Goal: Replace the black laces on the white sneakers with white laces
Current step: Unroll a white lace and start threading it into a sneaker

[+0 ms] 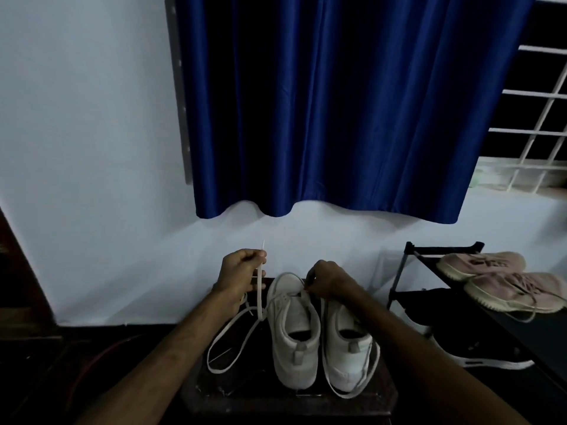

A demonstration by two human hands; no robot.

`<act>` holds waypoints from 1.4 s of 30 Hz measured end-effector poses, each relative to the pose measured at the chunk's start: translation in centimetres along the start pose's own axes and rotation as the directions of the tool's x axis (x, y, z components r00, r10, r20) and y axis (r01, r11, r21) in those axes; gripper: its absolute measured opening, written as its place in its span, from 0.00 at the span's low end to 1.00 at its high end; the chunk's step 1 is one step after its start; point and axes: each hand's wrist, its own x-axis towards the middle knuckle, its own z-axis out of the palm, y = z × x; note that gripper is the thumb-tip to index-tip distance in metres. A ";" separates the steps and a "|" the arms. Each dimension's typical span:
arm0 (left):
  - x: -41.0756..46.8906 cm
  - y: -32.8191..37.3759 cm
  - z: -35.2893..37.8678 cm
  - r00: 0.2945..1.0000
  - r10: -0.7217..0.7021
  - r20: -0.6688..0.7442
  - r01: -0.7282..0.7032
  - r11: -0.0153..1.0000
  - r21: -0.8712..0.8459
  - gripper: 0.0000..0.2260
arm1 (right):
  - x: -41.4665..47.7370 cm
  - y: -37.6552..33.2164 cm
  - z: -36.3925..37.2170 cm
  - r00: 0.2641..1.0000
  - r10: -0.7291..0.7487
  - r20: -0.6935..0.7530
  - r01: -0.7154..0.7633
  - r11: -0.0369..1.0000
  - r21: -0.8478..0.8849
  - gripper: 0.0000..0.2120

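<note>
Sneakers (pixel 319 329): side by side on the dark desk (pixel 288 403), heels toward the camera.
White lace (pixel 260 289): left of the sneakers, one end raised, the rest looped on the desk.
Left hand (pixel 242 268): grip pinching the lace, left of the sneakers.
Right hand (pixel 325 279): at the sneakers' toe end; grip state unclear.

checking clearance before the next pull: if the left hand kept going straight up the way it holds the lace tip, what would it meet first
Nothing close: above the left hand and its white lace is bare wall, then likely the blue curtain hem, though depth is unclear.
</note>
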 end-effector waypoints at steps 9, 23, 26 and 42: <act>0.1 4.4 0.1 0.993 0.117 0.026 -0.118 0.993 0.005 0.05 | -1.0 -2.2 -7.6 0.993 0.042 -0.111 -0.012 0.964 0.264 0.10; -6.6 32.2 2.5 0.792 0.611 0.020 -0.610 0.792 -0.043 0.05 | -12.4 -18.0 -34.5 0.765 -0.111 -0.635 0.608 0.451 0.653 0.07; -8.7 35.4 2.5 0.759 0.651 0.007 -0.650 0.758 -0.062 0.04 | -14.1 -18.8 -36.8 0.730 -0.128 -0.671 0.654 0.418 0.631 0.06; -13.3 41.2 4.5 0.695 0.719 -0.003 -0.719 0.695 -0.025 0.05 | -17.4 -18.1 -41.9 0.583 -0.189 -0.790 0.764 0.458 0.454 0.05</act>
